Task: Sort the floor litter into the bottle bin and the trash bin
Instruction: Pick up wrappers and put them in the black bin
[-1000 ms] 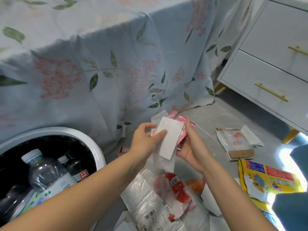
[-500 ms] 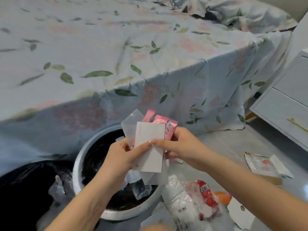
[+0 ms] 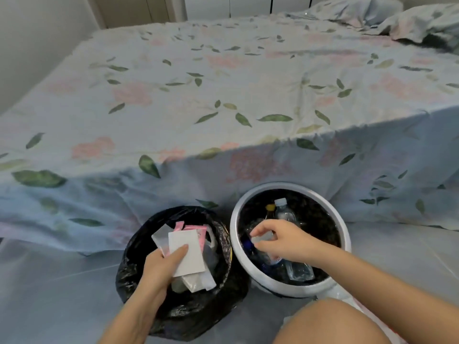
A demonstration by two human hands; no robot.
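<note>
L hand [image 3: 159, 266] grip holds wrapper stack [image 3: 185, 254], long axis upright, w/ trash bin [image 3: 139, 264] straight below it: drop goes down. R hand [image 3: 280, 240] pinches small clear bit [image 3: 263, 237] over bottle bin [image 3: 345, 234], just right of L grip.

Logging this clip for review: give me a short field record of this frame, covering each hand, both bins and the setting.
left hand: grips a stack of wrappers, white packet on top, over the trash bin
right hand: fingers curled over the bottle bin; grip on anything unclear
trash bin: black bag liner
bottle bin: white rim, holds clear plastic bottles
setting: both bins on the floor beside a bed with floral sheet
</note>
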